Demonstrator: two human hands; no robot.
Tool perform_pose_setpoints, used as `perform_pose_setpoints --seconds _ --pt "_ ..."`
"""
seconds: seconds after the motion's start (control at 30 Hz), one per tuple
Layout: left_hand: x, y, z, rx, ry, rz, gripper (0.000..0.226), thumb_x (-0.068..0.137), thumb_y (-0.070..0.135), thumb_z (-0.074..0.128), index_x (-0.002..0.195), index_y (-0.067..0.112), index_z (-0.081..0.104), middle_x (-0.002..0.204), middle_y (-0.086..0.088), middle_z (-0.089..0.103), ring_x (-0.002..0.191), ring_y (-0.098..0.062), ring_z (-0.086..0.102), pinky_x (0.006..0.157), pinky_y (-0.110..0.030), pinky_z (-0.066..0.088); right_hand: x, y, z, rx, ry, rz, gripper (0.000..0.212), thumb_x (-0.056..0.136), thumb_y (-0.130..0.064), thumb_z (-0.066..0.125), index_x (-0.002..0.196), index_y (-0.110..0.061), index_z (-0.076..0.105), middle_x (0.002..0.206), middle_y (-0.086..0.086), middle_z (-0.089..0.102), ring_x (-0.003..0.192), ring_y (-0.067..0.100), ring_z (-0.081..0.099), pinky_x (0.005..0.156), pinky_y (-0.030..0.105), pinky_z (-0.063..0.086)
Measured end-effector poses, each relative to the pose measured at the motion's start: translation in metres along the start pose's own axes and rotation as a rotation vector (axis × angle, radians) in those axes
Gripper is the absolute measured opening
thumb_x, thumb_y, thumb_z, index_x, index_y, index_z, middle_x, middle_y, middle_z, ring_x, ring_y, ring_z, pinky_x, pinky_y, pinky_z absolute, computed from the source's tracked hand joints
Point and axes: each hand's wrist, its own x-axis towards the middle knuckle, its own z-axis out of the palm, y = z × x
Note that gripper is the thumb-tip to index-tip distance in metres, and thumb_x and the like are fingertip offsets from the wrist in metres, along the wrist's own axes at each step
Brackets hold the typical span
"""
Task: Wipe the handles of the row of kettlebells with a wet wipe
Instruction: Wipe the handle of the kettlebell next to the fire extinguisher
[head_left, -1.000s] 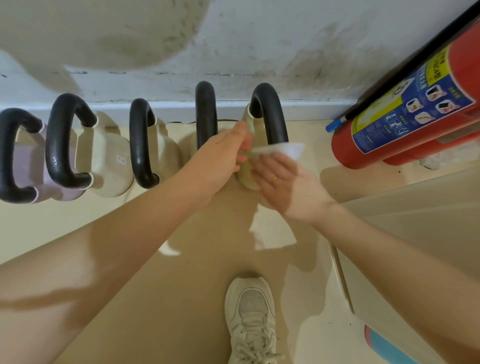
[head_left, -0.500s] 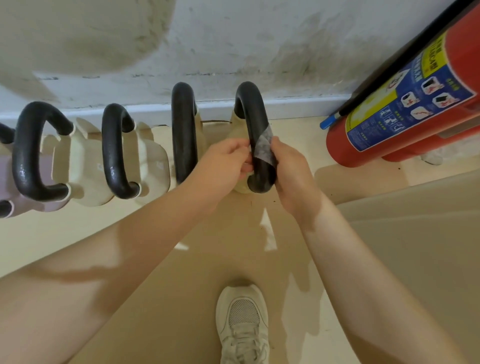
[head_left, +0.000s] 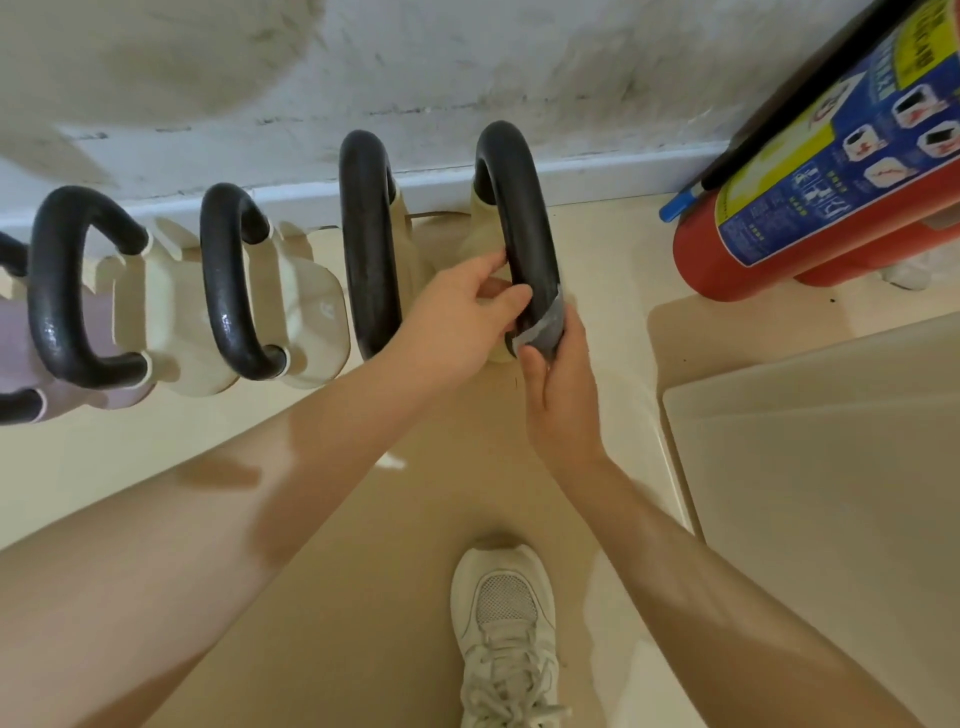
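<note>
1. Down the handle it goes: since half a second ago the wet wipe (head_left: 543, 325) has slid from mid-handle toward the near end of the rightmost kettlebell handle (head_left: 522, 228), and both hands went with it.
2. Nearest us, at 6 o'clock, a white sneaker (head_left: 506, 623) is planted on the beige floor (head_left: 363, 571), with both forearms reaching up from there.
3. Right hand (head_left: 561, 384), just right of centre: thumb and fingers curl round the handle with the wipe wrapped between palm and bar, a grasping hold on both.
4. Left hand (head_left: 462, 317), at 9 o'clock of the wipe: its fingertips pinch the wipe's loose edge against the inner side of the bar.
5. How it handles, by my reading: the wipe is thin, limp and damp, so it wants wrapping right round and squeezing. The black bar looks hard and glossy, likely slick once wet. The kettlebell itself should be heavy enough to stay put under a firm rub.
6. Best hold is where the right hand sits now, cuffed round the bar, ready to travel over the arch.
7. Farther off toward 10 o'clock, the other kettlebell handles (head_left: 369, 239) wait along the wall (head_left: 467, 62); at 2 o'clock lies a red fire extinguisher (head_left: 810, 197).
</note>
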Motion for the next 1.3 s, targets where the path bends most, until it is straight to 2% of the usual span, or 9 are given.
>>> perform_pose_setpoints --seconds 0.2,0.37,0.53,0.7,0.83,0.9,1.03,1.17,1.3 --pt "0.004 0.003 -0.005 0.049 -0.043 -0.021 0.04 0.094 0.024 0.048 0.133 0.021 0.048 0.101 0.0 0.068 0.087 -0.01 0.063 0.069 -0.02 0.047 -0.006 -0.012 0.033 0.073 0.181 0.307 0.04 0.095 -0.018 0.045 0.134 -0.021 0.036 0.107 -0.019 0.047 0.093 -0.005 0.047 0.077 0.008 0.038" --pt "0.004 0.0 -0.007 0.005 -0.045 -0.038 0.036 0.096 0.034 0.04 0.126 0.021 0.055 0.104 0.003 0.068 0.082 -0.008 0.064 0.072 -0.019 0.049 -0.005 -0.009 0.036 0.189 0.22 0.203 0.045 0.095 -0.006 0.047 0.136 -0.01 0.031 0.109 -0.026 0.044 0.096 -0.024 0.046 0.083 0.001 0.036" --pt "0.005 0.011 -0.005 -0.123 0.007 -0.139 0.05 0.096 0.05 0.023 0.112 0.021 0.06 0.104 -0.004 0.07 0.093 -0.015 0.067 0.085 -0.027 0.053 0.025 -0.041 0.018 -0.217 0.126 -0.135 0.052 0.095 -0.011 0.035 0.146 -0.009 0.024 0.152 0.013 0.028 0.14 0.023 0.029 0.114 0.042 0.03" --pt "0.0 0.019 -0.009 -0.314 0.062 -0.228 0.066 0.091 0.061 0.017 0.129 0.02 0.052 0.099 -0.006 0.07 0.089 -0.015 0.069 0.074 -0.026 0.058 0.076 -0.065 -0.016 -0.788 -0.263 -0.448 0.044 0.095 -0.01 0.039 0.139 -0.011 0.043 0.157 0.007 0.017 0.146 0.031 0.003 0.115 0.032 0.006" --pt "-0.004 0.022 -0.017 -0.479 0.144 -0.272 0.059 0.088 0.064 0.026 0.119 0.022 0.056 0.081 0.0 0.065 0.078 -0.012 0.066 0.077 -0.029 0.053 0.069 -0.06 -0.019 -1.133 -0.347 -0.679 0.038 0.087 -0.024 0.039 0.104 -0.01 0.069 0.132 0.013 0.058 0.136 0.036 0.035 0.113 0.046 0.021" --pt "-0.008 0.023 -0.016 -0.461 0.111 -0.33 0.069 0.085 0.068 0.03 0.13 0.019 0.049 0.106 -0.008 0.065 0.091 -0.018 0.065 0.083 -0.032 0.051 0.06 -0.056 -0.019 -1.202 -0.373 -0.828 0.03 0.085 -0.025 0.045 0.087 -0.017 0.074 0.099 0.005 0.074 0.119 0.032 0.056 0.112 0.045 0.023" --pt "-0.021 0.017 -0.015 -0.17 0.136 -0.241 0.08 0.087 0.063 0.032 0.137 0.002 0.035 0.138 -0.028 0.042 0.128 -0.043 0.04 0.11 -0.051 0.032 0.077 -0.069 -0.031 -1.324 -0.567 -0.829 0.048 0.089 -0.034 0.027 0.091 -0.019 0.072 0.101 -0.001 0.072 0.118 0.024 0.054 0.114 0.039 0.011" --pt "-0.033 0.024 -0.036 -0.308 0.092 -0.169 0.05 0.095 0.048 0.027 0.131 0.018 0.045 0.124 -0.004 0.056 0.109 -0.022 0.058 0.089 -0.028 0.047 0.075 -0.063 -0.025 -1.375 -0.427 -0.943 0.032 0.087 -0.029 0.046 0.078 -0.017 0.074 0.085 0.001 0.074 0.109 0.029 0.06 0.111 0.042 0.018" --pt "-0.042 0.011 -0.059 -0.192 0.159 -0.125 0.044 0.097 0.045 0.026 0.098 0.016 0.059 0.094 -0.001 0.067 0.088 -0.022 0.066 0.083 -0.033 0.053 0.046 -0.03 -0.024 -1.531 -0.63 -0.997 0.033 0.093 -0.02 0.04 0.077 -0.023 0.069 0.078 -0.006 0.066 0.091 0.018 0.061 0.113 0.037 0.018"
